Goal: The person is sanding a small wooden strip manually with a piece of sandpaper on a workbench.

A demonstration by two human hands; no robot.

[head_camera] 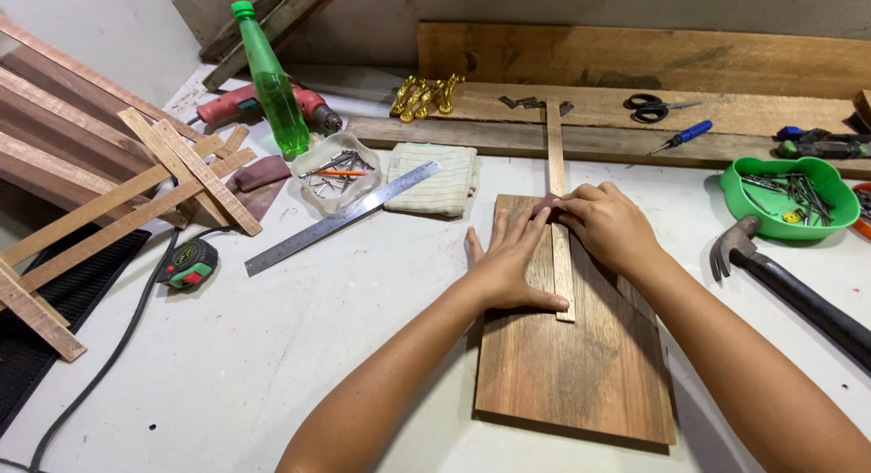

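Brown wood is right under my hands: a flat board (581,364) lies on the white table (299,346), close to me. A thin wooden strip (557,174) lies on top of the board and points away toward twelve o'clock, past the board's far edge.

My left hand (513,264) is open and flat. It presses down on the board, and its fingers touch the strip from the nine o'clock side. My right hand (610,226) sits just beside it at three o'clock. Its fingers are curled and pinch a small reddish-brown bit of sandpaper (547,204) against the strip. The two hands touch each other at the fingertips.

At three o'clock a hammer (780,287) lies on the table. A little farther, a green bowl (787,196) holds nails.

At ten o'clock a long metal ruler (340,219) lies slanted. Near it are a tape measure (189,264), a clear dish of nails (337,174) and a folded cloth (435,178).

Farther off at eleven o'clock a green bottle (269,83) stands up straight in front of a red drill (245,106). At one o'clock, far away, scissors (655,107) and a blue screwdriver (682,136) lie on long planks (635,65).
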